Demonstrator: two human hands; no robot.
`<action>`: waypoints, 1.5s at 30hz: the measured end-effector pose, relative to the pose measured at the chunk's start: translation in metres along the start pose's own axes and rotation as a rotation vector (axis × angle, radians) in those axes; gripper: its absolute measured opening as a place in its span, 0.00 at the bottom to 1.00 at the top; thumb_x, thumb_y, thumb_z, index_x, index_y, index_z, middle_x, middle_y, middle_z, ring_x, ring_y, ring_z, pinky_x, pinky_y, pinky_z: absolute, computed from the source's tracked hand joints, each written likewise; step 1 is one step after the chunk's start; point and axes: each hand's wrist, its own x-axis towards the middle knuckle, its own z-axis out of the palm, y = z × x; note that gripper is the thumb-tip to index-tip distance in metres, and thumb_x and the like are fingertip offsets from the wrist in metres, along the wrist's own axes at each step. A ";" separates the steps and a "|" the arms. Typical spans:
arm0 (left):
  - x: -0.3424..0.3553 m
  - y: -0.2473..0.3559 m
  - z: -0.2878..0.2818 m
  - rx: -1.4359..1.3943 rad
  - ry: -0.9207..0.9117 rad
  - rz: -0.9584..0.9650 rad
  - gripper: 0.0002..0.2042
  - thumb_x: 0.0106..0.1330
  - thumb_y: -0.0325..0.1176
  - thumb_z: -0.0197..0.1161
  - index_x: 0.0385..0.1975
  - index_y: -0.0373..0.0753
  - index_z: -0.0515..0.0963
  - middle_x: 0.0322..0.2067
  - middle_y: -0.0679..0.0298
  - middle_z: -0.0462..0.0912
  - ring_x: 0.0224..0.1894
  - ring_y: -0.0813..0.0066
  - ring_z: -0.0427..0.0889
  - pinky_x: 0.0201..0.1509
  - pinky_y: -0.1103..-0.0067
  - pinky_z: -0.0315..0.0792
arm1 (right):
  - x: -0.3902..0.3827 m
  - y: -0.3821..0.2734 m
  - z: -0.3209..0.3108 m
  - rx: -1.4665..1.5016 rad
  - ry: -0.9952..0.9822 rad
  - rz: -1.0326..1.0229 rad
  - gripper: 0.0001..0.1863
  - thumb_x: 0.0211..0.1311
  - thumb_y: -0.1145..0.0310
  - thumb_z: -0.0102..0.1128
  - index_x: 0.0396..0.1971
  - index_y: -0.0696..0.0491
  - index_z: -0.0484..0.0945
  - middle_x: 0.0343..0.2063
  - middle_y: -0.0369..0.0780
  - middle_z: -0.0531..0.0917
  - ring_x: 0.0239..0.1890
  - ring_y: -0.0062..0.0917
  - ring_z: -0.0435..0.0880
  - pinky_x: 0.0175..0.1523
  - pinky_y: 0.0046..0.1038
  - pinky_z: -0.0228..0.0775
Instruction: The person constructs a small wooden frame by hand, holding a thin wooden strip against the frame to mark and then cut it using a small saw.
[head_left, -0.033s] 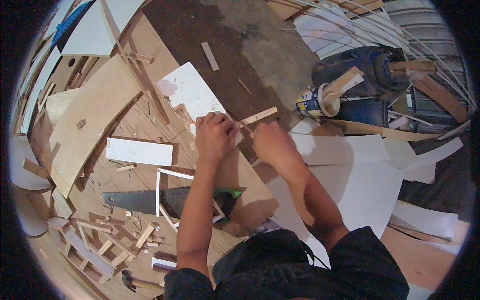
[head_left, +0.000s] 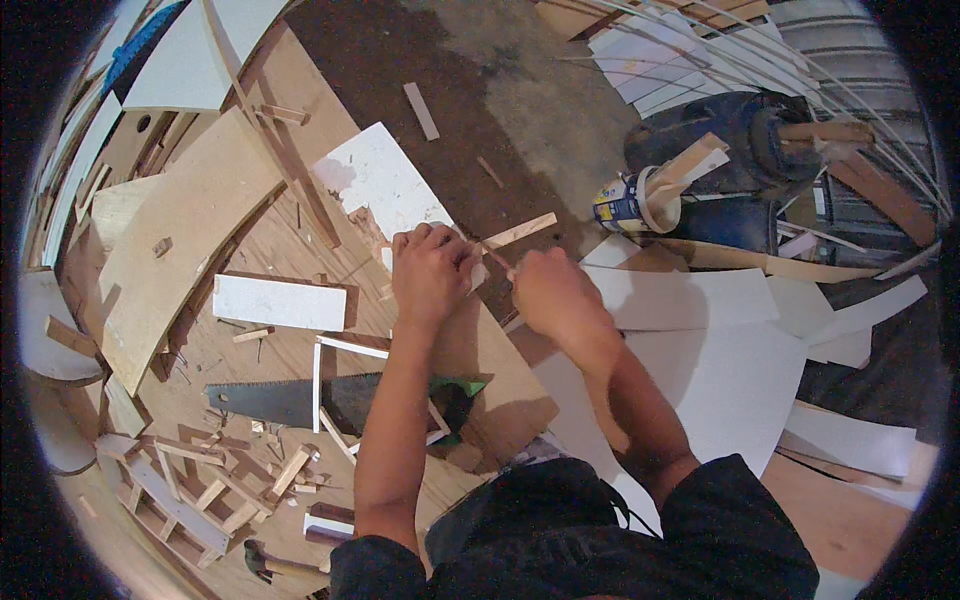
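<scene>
My left hand (head_left: 430, 270) has bent fingers pressed at the edge of the plywood sheet (head_left: 520, 390), beside a white board (head_left: 380, 180) with torn, bare patches. What it grips is mostly hidden. My right hand (head_left: 555, 300) is closed around a thin tool (head_left: 500, 258) just to its right; the tool's exact kind is unclear. A short pale wood strip (head_left: 518, 231) lies at the tool's far side. Below my left hand lie a handsaw (head_left: 260, 403) and a white-edged frame (head_left: 316, 385). A white rectangular offcut (head_left: 278, 300) is farther left.
A bucket (head_left: 612, 208) holding wood pieces stands by a black container (head_left: 720, 145). White sheets (head_left: 700, 380) lie right. A curved plywood panel (head_left: 175, 230), small wooden framework (head_left: 170, 490) and hammer (head_left: 260, 565) lie left. Long thin rods (head_left: 840, 120) are at back right.
My right hand and forearm have shifted very slightly to the right. My left hand stays in nearly the same place.
</scene>
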 end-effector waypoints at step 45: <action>0.000 0.001 0.004 -0.057 0.027 -0.040 0.05 0.59 0.39 0.72 0.29 0.47 0.89 0.36 0.70 0.85 0.46 0.68 0.80 0.54 0.65 0.66 | 0.022 0.031 0.019 -0.178 0.027 -0.188 0.17 0.73 0.61 0.59 0.38 0.62 0.85 0.39 0.55 0.86 0.48 0.56 0.82 0.54 0.53 0.75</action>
